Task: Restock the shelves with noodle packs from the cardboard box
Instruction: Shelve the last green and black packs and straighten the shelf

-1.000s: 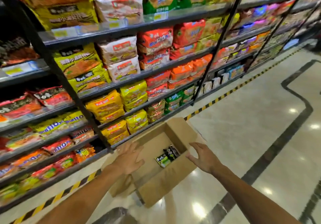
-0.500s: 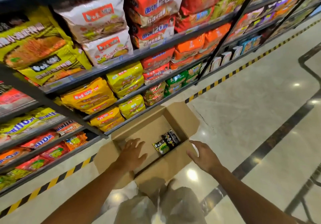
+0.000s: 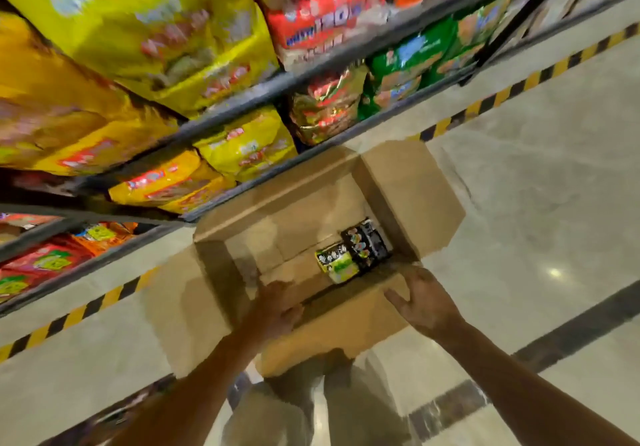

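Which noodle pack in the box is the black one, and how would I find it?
Look at the open cardboard box on the shiny floor in front of the bottom shelf. Two small packs lie at its bottom, in the corner nearest the right hand. The black noodle pack is the dark one with little colourful pictures, and the green and white pack beside it is much lighter.

A pale, glossy tiled floor (image 3: 540, 182) reflecting ceiling lights carries a yellow-and-black hazard stripe (image 3: 491, 99) running just beside the base of the racking, with a dark inlaid band (image 3: 588, 324) crossing the tiles farther out.
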A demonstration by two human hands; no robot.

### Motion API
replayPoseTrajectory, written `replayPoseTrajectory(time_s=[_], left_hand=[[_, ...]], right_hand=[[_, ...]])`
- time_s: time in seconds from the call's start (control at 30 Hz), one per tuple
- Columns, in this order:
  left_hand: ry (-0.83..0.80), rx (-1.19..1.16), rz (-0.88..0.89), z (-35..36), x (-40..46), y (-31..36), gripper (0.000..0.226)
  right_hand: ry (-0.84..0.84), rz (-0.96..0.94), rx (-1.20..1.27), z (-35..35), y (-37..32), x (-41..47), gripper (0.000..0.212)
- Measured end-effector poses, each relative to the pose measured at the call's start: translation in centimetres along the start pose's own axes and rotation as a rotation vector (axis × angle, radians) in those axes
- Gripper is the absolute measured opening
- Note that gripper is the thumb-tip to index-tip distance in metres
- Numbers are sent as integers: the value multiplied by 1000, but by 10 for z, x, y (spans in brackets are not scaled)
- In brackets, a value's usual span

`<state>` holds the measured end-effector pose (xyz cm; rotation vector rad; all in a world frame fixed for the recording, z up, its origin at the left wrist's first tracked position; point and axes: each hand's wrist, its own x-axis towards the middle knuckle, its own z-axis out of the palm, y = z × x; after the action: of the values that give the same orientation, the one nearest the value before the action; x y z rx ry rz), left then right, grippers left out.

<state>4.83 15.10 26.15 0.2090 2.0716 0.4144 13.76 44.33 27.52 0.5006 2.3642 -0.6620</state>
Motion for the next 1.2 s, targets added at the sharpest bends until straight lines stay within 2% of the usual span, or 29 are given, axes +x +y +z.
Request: replayPoseTrajectory(time_s=[0.03, 0.13, 0.27, 0.57, 0.73, 0.83, 0.9, 1.03, 1.2], left_hand=[[-14, -17, -5, 16, 23, -7, 66], [-9, -147, -53, 60, 84, -26, 72], [-32, -251, -97, 113, 164, -50, 57], [7, -613, -330, 204, 288, -57, 74], [135, -858, -372, 234, 324, -56, 57], [180, -995, -418, 242, 335, -53, 58], [202, -1057, -453, 246, 340, -51, 47], [253, -1064, -430, 240, 337, -46, 25], [294, -1024, -352, 220, 320, -47, 25]], right_hand=[[-3, -13, -4, 15, 11, 20, 71], [-8, -46, -6, 53, 40, 74, 63], [-10, -111, 5, 98, 74, 131, 58], [-11, -118, 26, 151, 115, 197, 56], [64, -114, -6, 166, 125, 208, 55], [41, -42, -6, 169, 124, 217, 58], [29, -6, -7, 172, 122, 221, 61], [-21, 46, -110, 171, 117, 223, 63], [-155, 132, -110, 169, 110, 231, 66]])
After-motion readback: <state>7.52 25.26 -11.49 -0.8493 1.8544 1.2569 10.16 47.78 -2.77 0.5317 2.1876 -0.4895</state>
